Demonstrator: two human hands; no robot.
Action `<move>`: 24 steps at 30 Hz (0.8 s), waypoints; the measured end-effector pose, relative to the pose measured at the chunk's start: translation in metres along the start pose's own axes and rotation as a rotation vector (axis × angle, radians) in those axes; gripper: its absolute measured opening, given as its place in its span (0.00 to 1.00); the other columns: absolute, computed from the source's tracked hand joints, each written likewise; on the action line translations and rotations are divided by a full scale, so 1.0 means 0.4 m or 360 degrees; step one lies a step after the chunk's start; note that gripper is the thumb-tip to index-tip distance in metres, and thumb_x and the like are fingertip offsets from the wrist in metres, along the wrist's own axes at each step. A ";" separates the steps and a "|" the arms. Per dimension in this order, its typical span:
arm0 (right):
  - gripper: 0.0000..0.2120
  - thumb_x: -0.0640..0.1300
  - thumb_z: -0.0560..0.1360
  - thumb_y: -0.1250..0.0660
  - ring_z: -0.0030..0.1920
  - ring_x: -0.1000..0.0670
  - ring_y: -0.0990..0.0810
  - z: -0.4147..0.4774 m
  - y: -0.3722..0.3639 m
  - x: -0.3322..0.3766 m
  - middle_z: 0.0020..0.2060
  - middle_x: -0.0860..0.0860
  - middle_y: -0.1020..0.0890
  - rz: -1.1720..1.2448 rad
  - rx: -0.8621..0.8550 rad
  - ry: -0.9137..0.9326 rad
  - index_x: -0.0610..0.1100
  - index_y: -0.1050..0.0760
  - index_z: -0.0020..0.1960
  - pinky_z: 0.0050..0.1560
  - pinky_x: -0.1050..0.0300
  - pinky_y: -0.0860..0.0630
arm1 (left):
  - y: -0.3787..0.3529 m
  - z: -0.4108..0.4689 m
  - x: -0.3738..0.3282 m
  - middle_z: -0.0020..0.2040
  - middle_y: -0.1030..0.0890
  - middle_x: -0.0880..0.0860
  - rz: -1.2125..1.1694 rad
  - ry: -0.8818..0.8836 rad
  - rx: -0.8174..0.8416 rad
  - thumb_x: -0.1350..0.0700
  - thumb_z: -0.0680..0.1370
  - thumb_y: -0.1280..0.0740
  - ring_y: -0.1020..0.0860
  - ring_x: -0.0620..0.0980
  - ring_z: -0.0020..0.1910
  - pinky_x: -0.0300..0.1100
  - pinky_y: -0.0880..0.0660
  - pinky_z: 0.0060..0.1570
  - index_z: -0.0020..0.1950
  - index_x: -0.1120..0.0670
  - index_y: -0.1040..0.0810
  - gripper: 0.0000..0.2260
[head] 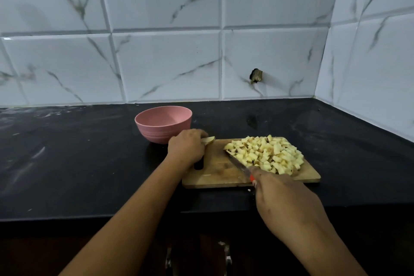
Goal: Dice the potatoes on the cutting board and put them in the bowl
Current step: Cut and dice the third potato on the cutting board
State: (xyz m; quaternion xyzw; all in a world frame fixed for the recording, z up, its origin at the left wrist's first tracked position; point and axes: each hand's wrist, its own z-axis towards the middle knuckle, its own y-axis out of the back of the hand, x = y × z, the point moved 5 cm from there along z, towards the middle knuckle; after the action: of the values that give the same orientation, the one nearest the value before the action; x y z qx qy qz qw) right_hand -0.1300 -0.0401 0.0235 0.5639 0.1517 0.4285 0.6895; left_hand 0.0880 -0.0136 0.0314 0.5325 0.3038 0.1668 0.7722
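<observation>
A person works at a black worktop (78, 152), both bare forearms reaching in from the near edge. A heap of diced potato (268, 154) covers the far-right part of a wooden cutting board (215, 170). The cubes are pale yellow, small and roughly even, and some carry brown patches of skin. They are piled loosely several deep, with the heap spreading almost to the board's right edge.

The left hand (187, 148) sits at the board's far-left corner. Its fingers are curled over an uncut potato piece (208, 140), of which only a pale end with a strip of brown skin shows past the fingertips. Just near of that hand, a dark slot (198, 164) is cut through the board.

The right hand (286, 204) is wrapped round the red handle of a knife (238, 162) at the board's near edge. The blade lies low over the wood and angles far and left, with its tip against the left edge of the heap.

A pink bowl (154, 132) with ribbed sides stands on the worktop just beyond the board's far-left corner, close behind the left hand. What shows of its inside is plain pink. Behind it rises a white tiled wall (168, 63) with grey veins, marked by a small dark hole (256, 75) to the right.
</observation>
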 end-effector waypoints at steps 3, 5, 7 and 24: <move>0.24 0.44 0.83 0.48 0.47 0.55 0.23 0.002 -0.003 -0.004 0.51 0.56 0.22 -0.0006 0.0010 -0.0004 0.57 0.46 0.77 0.41 0.59 0.26 | 0.000 0.003 0.006 0.62 0.23 0.47 -0.0111 -0.0019 -0.0066 0.59 0.79 0.39 0.26 0.49 0.62 0.47 0.27 0.58 0.61 0.46 0.22 0.14; 0.24 0.44 0.83 0.48 0.49 0.55 0.23 0.000 -0.003 0.000 0.53 0.56 0.22 0.0005 0.0017 0.0008 0.57 0.46 0.77 0.42 0.59 0.26 | 0.000 0.002 0.011 0.62 0.23 0.47 -0.0187 -0.0020 0.0022 0.61 0.78 0.38 0.26 0.49 0.61 0.48 0.27 0.59 0.57 0.45 0.20 0.14; 0.24 0.44 0.83 0.48 0.47 0.55 0.23 0.002 0.000 -0.005 0.53 0.56 0.22 0.0026 -0.0002 -0.0007 0.57 0.46 0.77 0.40 0.60 0.28 | 0.001 -0.010 0.013 0.61 0.23 0.47 -0.0261 -0.0065 0.0158 0.64 0.77 0.39 0.27 0.49 0.61 0.47 0.28 0.60 0.54 0.44 0.20 0.16; 0.23 0.45 0.83 0.48 0.36 0.56 0.28 0.038 -0.005 0.047 0.44 0.55 0.24 0.0003 0.0017 0.0086 0.56 0.44 0.76 0.31 0.62 0.33 | 0.010 -0.108 0.021 0.52 0.19 0.41 -0.0350 0.0252 -0.0176 0.42 0.73 0.30 0.26 0.45 0.59 0.44 0.40 0.50 0.54 0.42 0.19 0.12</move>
State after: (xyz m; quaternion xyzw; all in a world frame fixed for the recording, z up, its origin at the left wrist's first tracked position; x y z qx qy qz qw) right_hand -0.1076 -0.0356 0.0317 0.5560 0.1721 0.4433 0.6817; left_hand 0.0668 0.0240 0.0221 0.4378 0.4107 0.1393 0.7876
